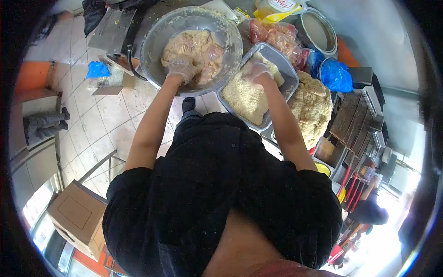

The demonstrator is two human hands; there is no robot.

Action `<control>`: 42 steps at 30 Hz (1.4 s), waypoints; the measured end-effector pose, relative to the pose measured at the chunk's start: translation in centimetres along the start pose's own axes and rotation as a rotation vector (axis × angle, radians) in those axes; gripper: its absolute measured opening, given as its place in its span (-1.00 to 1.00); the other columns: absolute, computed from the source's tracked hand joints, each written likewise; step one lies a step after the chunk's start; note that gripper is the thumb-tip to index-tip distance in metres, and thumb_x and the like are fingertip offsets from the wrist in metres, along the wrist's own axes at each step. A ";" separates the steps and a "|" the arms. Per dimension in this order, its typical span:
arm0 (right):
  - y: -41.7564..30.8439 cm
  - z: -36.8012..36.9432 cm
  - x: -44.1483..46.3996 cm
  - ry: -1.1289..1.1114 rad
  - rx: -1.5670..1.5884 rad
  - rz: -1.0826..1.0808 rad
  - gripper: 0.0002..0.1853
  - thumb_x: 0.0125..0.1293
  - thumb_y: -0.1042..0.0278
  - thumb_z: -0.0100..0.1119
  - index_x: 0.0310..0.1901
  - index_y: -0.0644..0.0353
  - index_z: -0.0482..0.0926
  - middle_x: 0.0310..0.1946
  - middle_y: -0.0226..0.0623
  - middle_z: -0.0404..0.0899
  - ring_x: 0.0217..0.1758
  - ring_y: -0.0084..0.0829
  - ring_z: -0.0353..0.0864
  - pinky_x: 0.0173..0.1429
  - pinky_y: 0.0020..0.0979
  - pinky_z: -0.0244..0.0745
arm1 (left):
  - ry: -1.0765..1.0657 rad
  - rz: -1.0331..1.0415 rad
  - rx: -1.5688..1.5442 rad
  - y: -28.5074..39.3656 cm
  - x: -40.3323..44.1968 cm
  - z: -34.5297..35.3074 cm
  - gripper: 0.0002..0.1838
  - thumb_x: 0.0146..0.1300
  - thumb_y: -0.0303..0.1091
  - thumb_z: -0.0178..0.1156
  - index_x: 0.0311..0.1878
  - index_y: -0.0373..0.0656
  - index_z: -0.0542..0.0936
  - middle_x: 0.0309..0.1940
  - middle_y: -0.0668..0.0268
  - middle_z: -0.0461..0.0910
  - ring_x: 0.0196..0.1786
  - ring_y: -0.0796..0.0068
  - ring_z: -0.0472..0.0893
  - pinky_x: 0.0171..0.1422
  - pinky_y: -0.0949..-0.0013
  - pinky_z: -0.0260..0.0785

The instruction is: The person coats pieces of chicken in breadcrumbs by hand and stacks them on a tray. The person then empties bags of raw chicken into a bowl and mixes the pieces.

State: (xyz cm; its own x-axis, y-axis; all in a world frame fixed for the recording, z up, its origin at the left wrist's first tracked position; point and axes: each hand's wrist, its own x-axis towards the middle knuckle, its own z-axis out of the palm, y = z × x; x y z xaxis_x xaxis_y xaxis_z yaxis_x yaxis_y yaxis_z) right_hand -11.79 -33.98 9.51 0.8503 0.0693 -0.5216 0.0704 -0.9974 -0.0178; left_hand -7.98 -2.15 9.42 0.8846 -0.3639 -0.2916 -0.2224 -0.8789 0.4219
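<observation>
A large metal bowl (152,34) contains raw meat pieces (213,53) in pale, wet batter. My left hand (182,68), in a clear plastic glove, reaches into it with fingers curled on a piece of battered meat. Right of the bowl is a grey plastic tub (290,74) of pale breadcrumbs (243,98). My right hand (256,72), also gloved, is down in the crumbs at the tub's far half. Its fingers are blurred and partly hidden, so their hold does not show.
A heap of breaded pieces (310,108) lies right of the tub. Behind stand bagged raw meat (272,34), a round metal pot (318,32) and a yellow-and-clear container (279,9). A blue bag (336,75) lies at right. A cardboard box (76,212) sits at lower left.
</observation>
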 end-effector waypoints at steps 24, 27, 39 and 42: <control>7.0 -6.3 -12.3 0.115 0.612 -0.042 -0.41 0.04 0.26 0.35 0.12 0.36 0.51 0.01 -0.11 0.57 0.02 -0.27 0.57 0.15 -0.38 0.45 | 0.026 0.047 0.073 -0.2 0.5 0.4 -0.45 0.12 0.15 0.15 -0.21 -0.25 0.68 -0.24 -0.08 0.63 -0.11 -0.02 0.63 0.06 0.06 0.43; 8.3 -5.6 -12.9 0.134 0.721 -0.223 -0.38 0.02 0.23 0.40 0.12 0.37 0.51 0.04 -0.10 0.56 0.04 -0.28 0.54 0.20 -0.32 0.42 | 0.028 0.048 0.086 -0.2 0.3 0.3 -0.44 0.13 0.15 0.15 -0.21 -0.25 0.68 -0.24 -0.08 0.63 -0.12 -0.02 0.63 0.04 0.06 0.44; 7.0 -3.7 -7.4 -0.232 0.278 0.019 -0.30 0.13 -0.05 0.34 0.17 0.33 0.48 0.15 -0.13 0.51 0.20 -0.15 0.48 0.37 -0.27 0.29 | 0.076 0.037 0.032 -0.5 0.1 0.5 -0.47 0.13 0.16 0.14 -0.27 -0.20 0.69 -0.24 -0.03 0.64 -0.11 0.02 0.63 0.04 0.08 0.43; 0.9 -5.0 -6.7 0.078 0.303 -0.127 -0.31 0.01 -0.07 0.43 0.09 0.24 0.52 0.00 -0.07 0.58 0.06 -0.15 0.55 0.27 -0.17 0.37 | 0.008 0.053 0.032 -0.1 0.2 0.3 -0.46 0.14 0.17 0.13 -0.27 -0.19 0.69 -0.23 -0.02 0.65 -0.11 0.00 0.63 0.04 0.07 0.43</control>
State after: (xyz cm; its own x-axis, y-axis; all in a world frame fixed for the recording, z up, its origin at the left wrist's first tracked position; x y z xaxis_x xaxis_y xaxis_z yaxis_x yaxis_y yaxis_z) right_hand -14.84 -35.25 17.27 0.8827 0.1833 -0.4328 0.0301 -0.9410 -0.3371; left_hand -7.91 -2.22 9.11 0.8745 -0.4079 -0.2624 -0.2822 -0.8680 0.4086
